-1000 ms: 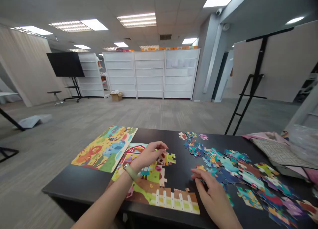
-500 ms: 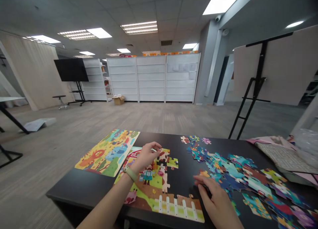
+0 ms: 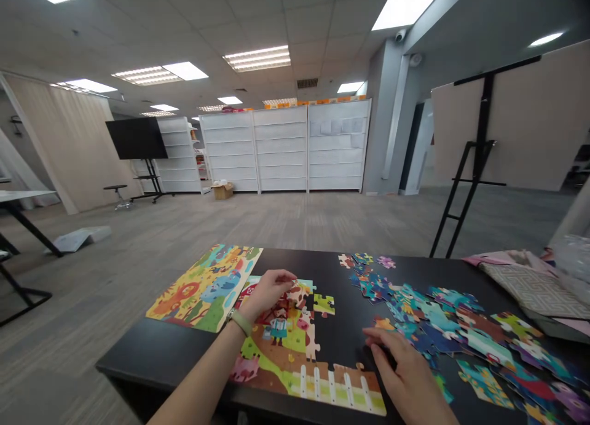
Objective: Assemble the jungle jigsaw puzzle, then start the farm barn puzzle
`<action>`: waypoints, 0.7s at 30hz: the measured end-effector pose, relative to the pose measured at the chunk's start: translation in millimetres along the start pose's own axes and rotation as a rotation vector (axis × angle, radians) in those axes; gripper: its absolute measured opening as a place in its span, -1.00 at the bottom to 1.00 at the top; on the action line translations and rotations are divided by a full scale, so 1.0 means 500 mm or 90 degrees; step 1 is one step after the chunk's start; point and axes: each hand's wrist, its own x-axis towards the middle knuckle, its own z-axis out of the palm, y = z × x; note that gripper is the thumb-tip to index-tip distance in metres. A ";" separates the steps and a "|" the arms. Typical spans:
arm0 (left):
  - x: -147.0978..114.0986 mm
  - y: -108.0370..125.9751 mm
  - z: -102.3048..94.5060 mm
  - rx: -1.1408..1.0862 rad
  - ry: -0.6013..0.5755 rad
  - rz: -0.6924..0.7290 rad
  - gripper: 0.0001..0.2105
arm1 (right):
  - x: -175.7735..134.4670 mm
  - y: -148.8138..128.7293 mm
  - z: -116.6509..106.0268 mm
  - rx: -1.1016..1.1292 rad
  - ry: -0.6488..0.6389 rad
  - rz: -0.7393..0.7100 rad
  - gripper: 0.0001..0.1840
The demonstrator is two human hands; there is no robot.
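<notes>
My left hand [image 3: 270, 293], with a pale band on its wrist, reaches over a partly assembled farm jigsaw puzzle [image 3: 271, 366]. Its fingers are bent and closed at a brown-and-white puzzle piece [image 3: 298, 291] near the top right of the picture; the fingers partly hide it. Just right of that spot lies a loose green puzzle piece [image 3: 324, 304], a narrow gap from the assembled part. My right hand [image 3: 405, 366] rests at the table's front, right of the fence section, its fingers loosely bent, thumb apart, nothing seen in them. An orange piece [image 3: 383, 323] lies beyond its fingertips.
Loose puzzle pieces [image 3: 428, 320] spread in a heap over the right of the black table [image 3: 133, 345]. A finished animal puzzle [image 3: 207, 286] lies at the left. Patterned fabric [image 3: 520, 289] and clear plastic [image 3: 574, 262] are at the right edge. An easel-like stand [image 3: 479, 148] rises behind.
My left hand has shifted slightly left with the brown-and-white piece, and a gap now shows beside the green piece. My right hand stays about where it was. The view has tilted slightly up.
</notes>
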 end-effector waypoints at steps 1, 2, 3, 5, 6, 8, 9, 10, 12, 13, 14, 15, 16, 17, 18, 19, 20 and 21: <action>0.000 0.001 0.005 0.001 -0.007 0.001 -0.73 | 0.001 -0.002 -0.001 0.000 -0.005 0.001 -0.66; -0.001 0.003 0.010 0.003 -0.013 0.003 -0.71 | 0.001 -0.003 -0.001 0.001 -0.008 0.001 -0.65; -0.001 0.004 0.017 0.006 -0.021 0.006 -0.70 | 0.001 -0.004 -0.002 0.000 -0.011 0.002 -0.65; -0.002 0.009 0.029 0.013 -0.037 0.015 -0.68 | 0.001 -0.004 -0.002 -0.001 -0.011 0.005 -0.64; -0.001 0.012 0.033 0.018 -0.043 0.020 -0.67 | 0.000 -0.003 -0.001 -0.002 -0.010 0.007 -0.63; 0.000 0.018 0.036 0.034 -0.045 0.035 -0.65 | -0.003 0.001 -0.001 -0.006 -0.011 0.010 -0.63; 0.001 0.020 0.034 0.045 -0.041 0.044 -0.66 | -0.004 0.002 0.000 -0.007 -0.012 0.010 -0.63; 0.001 0.023 0.030 0.059 -0.034 0.051 -0.66 | -0.005 0.004 0.000 -0.008 -0.013 0.009 -0.64; -0.002 0.027 0.019 0.091 -0.021 0.064 -0.66 | -0.006 0.005 0.000 -0.008 -0.019 0.007 -0.64; -0.006 0.029 0.014 0.110 -0.019 0.068 -0.65 | -0.006 0.005 0.000 -0.009 -0.020 0.005 -0.64; -0.012 0.031 0.010 0.129 -0.020 0.073 -0.65 | -0.006 0.004 0.000 -0.009 -0.019 0.004 -0.64; -0.019 0.032 0.007 0.149 -0.026 0.079 -0.64 | -0.006 0.003 0.000 -0.009 -0.017 0.002 -0.64; -0.027 0.034 0.006 0.168 -0.035 0.086 -0.63 | -0.006 0.002 0.000 -0.009 -0.015 0.001 -0.64; -0.035 0.035 0.007 0.186 -0.046 0.094 -0.62 | -0.005 0.001 0.000 -0.009 -0.014 0.000 -0.65; -0.042 0.036 0.009 0.204 -0.058 0.100 -0.60 | -0.005 -0.001 -0.001 -0.008 -0.013 -0.002 -0.65; -0.049 0.035 0.011 0.220 -0.068 0.104 -0.57 | -0.004 -0.002 -0.001 -0.008 -0.014 -0.002 -0.65; -0.054 0.034 0.014 0.235 -0.076 0.105 -0.54 | -0.004 -0.003 -0.001 -0.008 -0.014 -0.002 -0.65; -0.057 0.032 0.017 0.248 -0.081 0.104 -0.53 | -0.004 -0.004 -0.001 -0.009 -0.014 -0.002 -0.65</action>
